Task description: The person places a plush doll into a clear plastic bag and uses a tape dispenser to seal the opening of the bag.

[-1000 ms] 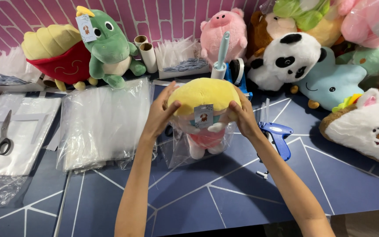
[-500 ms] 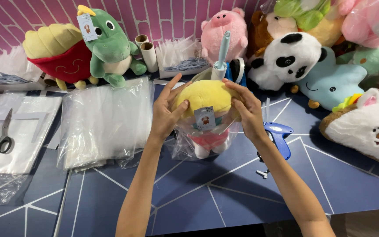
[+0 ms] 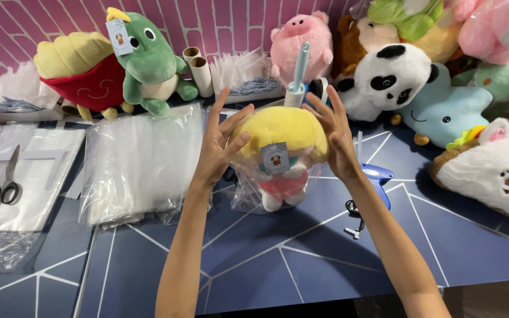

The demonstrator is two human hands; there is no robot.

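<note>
Centre of the frame: a yellow-headed plush doll (image 3: 281,138) standing upright on the dark blue table (image 3: 301,259), long axis vertical, head up, feet toward the lower edge, half sunk in a clear plastic bag (image 3: 248,194). Small pale square tag (image 3: 276,158) with a brown figure hanging at the front of the doll, just under the yellow head. Left hand (image 3: 222,147) pressed flat against the head's left side, fingers spread and pointing up. Right hand (image 3: 337,138) flat against the right side, fingers likewise apart and extended, not curled around anything.

Left of centre: a thick stack of clear bags (image 3: 142,165). Far left: scissors (image 3: 2,187) lying on flat plastic sheets. Upper left: a green dinosaur plush (image 3: 148,59) with a similar pale tag (image 3: 118,36) at its crest. Behind the doll: a lint roller (image 3: 297,76) standing upright. Just right of the right wrist: a blue tagging gun (image 3: 378,182) on the table.
</note>
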